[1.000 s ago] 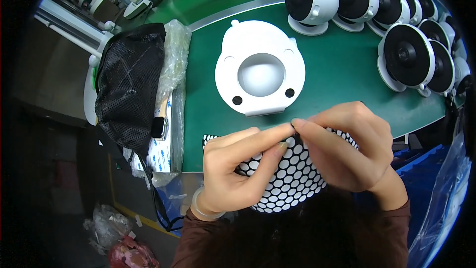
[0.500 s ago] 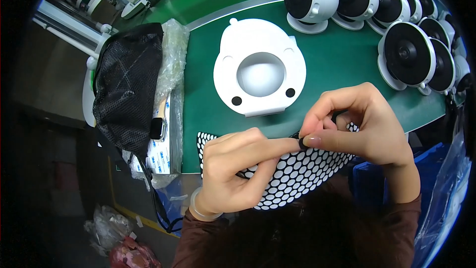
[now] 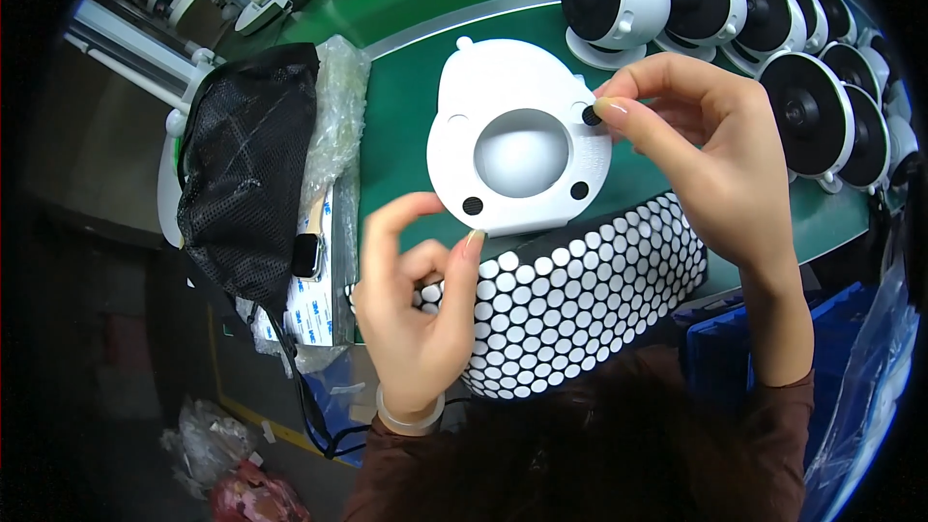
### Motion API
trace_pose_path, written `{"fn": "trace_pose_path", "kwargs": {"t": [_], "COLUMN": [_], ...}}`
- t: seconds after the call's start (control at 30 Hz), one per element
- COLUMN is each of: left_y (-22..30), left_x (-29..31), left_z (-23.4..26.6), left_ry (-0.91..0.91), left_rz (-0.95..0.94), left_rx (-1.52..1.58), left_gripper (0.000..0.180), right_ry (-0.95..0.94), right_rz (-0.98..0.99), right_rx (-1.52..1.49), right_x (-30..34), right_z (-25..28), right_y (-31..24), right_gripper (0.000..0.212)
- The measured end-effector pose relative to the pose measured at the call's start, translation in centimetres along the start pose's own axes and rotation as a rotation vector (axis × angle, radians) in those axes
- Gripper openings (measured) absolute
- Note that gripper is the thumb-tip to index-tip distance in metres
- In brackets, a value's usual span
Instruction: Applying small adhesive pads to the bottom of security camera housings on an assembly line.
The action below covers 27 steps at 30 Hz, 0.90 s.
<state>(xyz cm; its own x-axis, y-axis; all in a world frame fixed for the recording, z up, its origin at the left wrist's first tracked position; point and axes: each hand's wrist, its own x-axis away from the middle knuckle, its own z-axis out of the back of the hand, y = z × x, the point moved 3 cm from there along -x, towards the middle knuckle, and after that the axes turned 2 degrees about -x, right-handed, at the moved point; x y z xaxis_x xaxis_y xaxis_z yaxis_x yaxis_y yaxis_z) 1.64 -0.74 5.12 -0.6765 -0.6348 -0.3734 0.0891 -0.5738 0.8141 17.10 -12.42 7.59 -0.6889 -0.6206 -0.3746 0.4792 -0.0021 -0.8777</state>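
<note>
A white rounded camera base (image 3: pixel 503 77) lies on the green table, with a round hollow in its middle. Two black round pads sit on it, one lower left (image 3: pixel 472 206) and one lower right (image 3: pixel 579 190). At its upper right, my right hand (image 3: pixel 710 145) pinches another black round pad (image 3: pixel 592 115) between thumb and forefinger, against the base. My left hand (image 3: pixel 411 295) has its thumb and forefinger spread at the base's lower left edge. Below, a black sheet (image 3: pixel 580 300) covered with white dots lies partly beneath my left hand.
Several white ball-shaped cameras with black fronts (image 3: pixel 619 0) stand at the back and right. On the left are a black mesh bag (image 3: pixel 246 164), clear bubble wrap (image 3: pixel 338 116) and a watch (image 3: pixel 306 253). A blue crate (image 3: pixel 720 353) sits low at the right.
My right hand has moved from the dotted sheet up to the base with a black pad. My left hand has drawn left, its fingers spreading. The base has shifted slightly right.
</note>
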Motion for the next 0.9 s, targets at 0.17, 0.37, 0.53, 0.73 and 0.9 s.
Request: {"fn": "trace_pose_path", "kwargs": {"t": [0.17, 0.37, 0.53, 0.73, 0.9], "left_y": [-1.2, -1.3, -1.5, -1.6, -2.3], "left_x": [-0.6, -0.9, -1.0, -0.9, -1.0], "left_z": [-0.6, -0.7, -0.7, -0.5, -0.6], "left_ry": [-0.087, -0.118, -0.115, -0.111, -0.144], "left_rz": [-0.040, -0.040, -0.053, -0.024, -0.009], "left_rx": [0.070, 0.134, 0.180, 0.198, 0.221], "left_gripper": [0.009, 0.008, 0.008, 0.008, 0.007], "right_ry": [0.053, 0.082, 0.065, 0.078, 0.041], "right_rz": [0.105, 0.119, 0.101, 0.093, 0.051], "right_rx": [0.075, 0.196, 0.187, 0.188, 0.093], "right_x": [-0.2, 0.0, -0.2, 0.0, -0.5], "right_z": [-0.3, -0.4, -0.4, -1.0, -0.5], "right_y": [-0.1, -0.5, -0.5, -0.6, -0.4], "right_gripper": [0.013, 0.013, 0.013, 0.010, 0.014]}}
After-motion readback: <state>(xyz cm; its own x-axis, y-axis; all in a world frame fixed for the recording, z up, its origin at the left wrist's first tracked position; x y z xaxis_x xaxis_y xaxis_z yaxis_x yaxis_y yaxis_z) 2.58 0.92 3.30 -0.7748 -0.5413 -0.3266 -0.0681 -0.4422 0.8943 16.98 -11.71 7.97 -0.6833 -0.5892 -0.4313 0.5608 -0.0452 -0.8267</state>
